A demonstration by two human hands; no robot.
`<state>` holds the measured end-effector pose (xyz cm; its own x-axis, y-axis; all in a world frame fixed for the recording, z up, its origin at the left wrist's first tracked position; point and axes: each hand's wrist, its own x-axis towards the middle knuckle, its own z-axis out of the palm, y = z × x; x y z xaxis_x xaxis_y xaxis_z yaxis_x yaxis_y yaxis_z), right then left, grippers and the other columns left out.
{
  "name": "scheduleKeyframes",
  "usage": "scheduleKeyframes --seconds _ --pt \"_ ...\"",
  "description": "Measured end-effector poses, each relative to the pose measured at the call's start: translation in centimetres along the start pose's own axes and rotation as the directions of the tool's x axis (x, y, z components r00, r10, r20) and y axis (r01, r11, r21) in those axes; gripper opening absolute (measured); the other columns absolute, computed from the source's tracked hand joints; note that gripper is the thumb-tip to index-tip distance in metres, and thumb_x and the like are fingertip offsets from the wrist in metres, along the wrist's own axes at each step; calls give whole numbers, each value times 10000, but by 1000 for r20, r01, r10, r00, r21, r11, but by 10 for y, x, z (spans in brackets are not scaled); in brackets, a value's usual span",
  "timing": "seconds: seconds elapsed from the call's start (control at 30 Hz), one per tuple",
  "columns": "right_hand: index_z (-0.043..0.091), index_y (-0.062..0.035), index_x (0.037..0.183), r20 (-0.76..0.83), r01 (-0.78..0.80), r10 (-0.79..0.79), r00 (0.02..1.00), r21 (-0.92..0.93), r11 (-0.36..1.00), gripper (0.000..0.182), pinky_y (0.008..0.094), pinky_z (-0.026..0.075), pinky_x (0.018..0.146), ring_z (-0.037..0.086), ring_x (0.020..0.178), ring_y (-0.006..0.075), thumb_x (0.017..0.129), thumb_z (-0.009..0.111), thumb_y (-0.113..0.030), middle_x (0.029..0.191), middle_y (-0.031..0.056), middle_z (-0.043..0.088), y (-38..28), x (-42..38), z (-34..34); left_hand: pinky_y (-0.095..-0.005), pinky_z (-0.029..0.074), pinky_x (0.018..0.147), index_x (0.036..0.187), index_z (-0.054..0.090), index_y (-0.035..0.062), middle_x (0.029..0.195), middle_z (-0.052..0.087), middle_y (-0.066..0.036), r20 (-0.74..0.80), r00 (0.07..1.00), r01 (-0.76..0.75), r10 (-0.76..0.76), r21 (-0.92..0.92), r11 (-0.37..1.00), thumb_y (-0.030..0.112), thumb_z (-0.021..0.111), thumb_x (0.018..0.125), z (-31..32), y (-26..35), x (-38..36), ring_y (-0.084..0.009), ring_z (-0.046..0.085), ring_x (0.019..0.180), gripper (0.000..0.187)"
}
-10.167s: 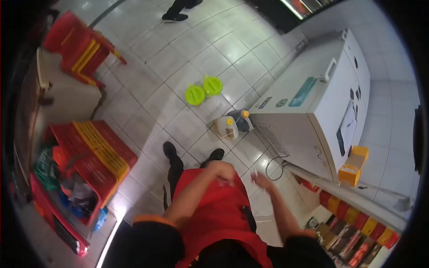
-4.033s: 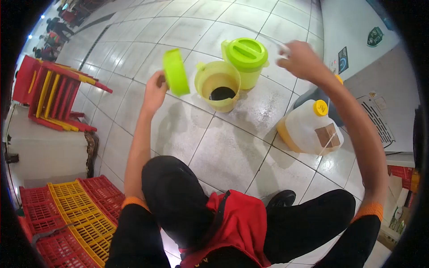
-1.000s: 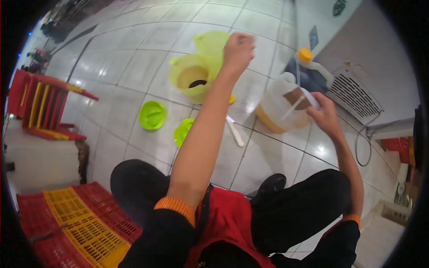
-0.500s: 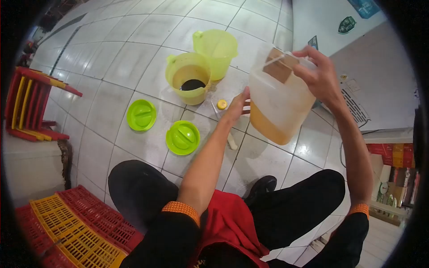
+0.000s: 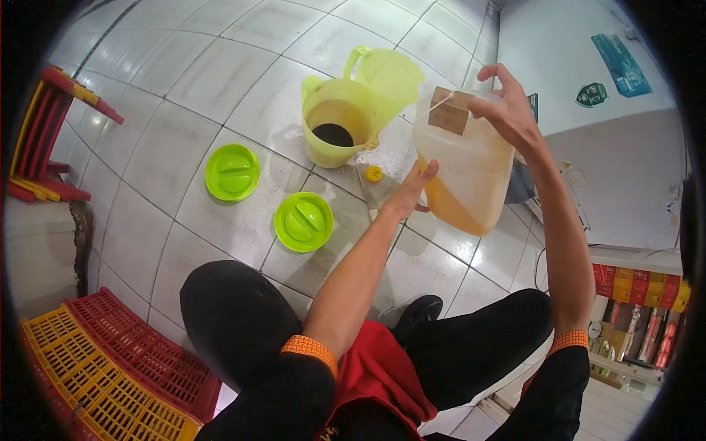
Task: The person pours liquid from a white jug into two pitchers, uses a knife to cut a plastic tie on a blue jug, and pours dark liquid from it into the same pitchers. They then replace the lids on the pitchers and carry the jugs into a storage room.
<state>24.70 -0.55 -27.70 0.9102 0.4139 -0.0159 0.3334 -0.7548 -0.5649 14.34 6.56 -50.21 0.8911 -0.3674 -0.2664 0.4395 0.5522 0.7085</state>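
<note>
A translucent plastic jug with amber liquid low inside hangs tilted above the floor, a brown label near its top. My right hand grips the jug at its top. Against the jug's lower left side, my left hand rests with thumb up and fingers partly hidden behind it. Left of the jug stands a yellow-green pitcher with dark liquid at its bottom. A second yellow-green pitcher stands behind it. Two green lids lie on the tiles, and a yellow cap is near the front pitcher.
Red and yellow plastic crates are at the lower left. A red and yellow rack stands at the far left. A white appliance is at the right, with shelves below it.
The view has shifted a little. The jug now sits closer to the pitchers, its top nearly over the rear pitcher's side. My left hand has come against the jug's lower left side.
</note>
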Motion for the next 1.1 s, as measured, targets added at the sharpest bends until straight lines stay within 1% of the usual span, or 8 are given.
scheduleKeyframes --seconds 0.1,0.2,0.27,0.47,0.53,0.7,0.83,1.1 --pt "531 -37 1035 -67 21 -33 997 -170 985 575 299 449 670 560 699 170 616 716 -384 721 83 596 -9 3 5 -703 312 930 1474 137 259 1520 182 -58 -20 999 -29 27 -87 996 869 451 672 13 2 -3 -349 159 1390 1055" --pt "547 -33 1014 -22 27 -31 999 -161 987 619 302 456 683 575 748 177 604 737 -457 746 89 599 -17 2 0 -701 304 937 1474 140 255 1519 190 -59 -2 999 -35 35 -92 995 868 448 676 15 7 1 -347 151 1395 1052" --pt "578 -23 974 -16 -60 60 998 2 998 611 303 465 695 587 756 190 608 746 -483 778 93 619 -22 5 -6 -700 298 941 1473 144 251 1519 193 -60 -5 999 -42 42 -84 996 869 447 675 17 11 6 -342 150 1397 1054" --pt "636 -17 933 -58 22 -34 998 -193 981 486 286 479 680 591 697 175 625 733 -379 764 91 644 -10 9 -4 -692 277 958 1470 156 237 1507 232 -54 -57 997 -49 45 -68 996 866 434 688 14 15 4 -324 195 1387 1041" --pt "646 -13 926 -51 28 -37 998 -173 985 449 281 480 671 589 682 165 630 722 -343 733 88 641 -9 12 -3 -694 273 957 1469 162 235 1499 253 -51 -80 995 -64 58 -71 995 867 428 690 13 16 4 -316 220 1379 1038" --pt "671 2 882 -19 41 -45 999 -177 983 361 273 482 642 582 643 140 645 693 -268 671 74 635 -20 24 4 -564 344 994 1463 220 187 1435 367 -64 -82 980 -189 182 -93 977 856 398 723 11 16 3 -241 338 1327 1013" --pt "681 3 855 18 22 -18 1000 -246 969 328 292 498 658 614 659 159 652 691 -254 685 90 658 -18 41 12 -497 377 993 1471 214 173 1427 378 -75 -77 983 -174 165 -141 974 855 379 733 16 15 -3 -226 356 1318 1018" --pt "692 -7 811 82 -66 104 991 -368 927 304 316 506 680 641 698 197 642 723 -257 739 112 682 -17 69 22 -687 364 863 1482 190 246 1475 314 -87 -65 998 -26 14 -192 981 922 316 667 21 -2 6 -354 291 1344 1067"
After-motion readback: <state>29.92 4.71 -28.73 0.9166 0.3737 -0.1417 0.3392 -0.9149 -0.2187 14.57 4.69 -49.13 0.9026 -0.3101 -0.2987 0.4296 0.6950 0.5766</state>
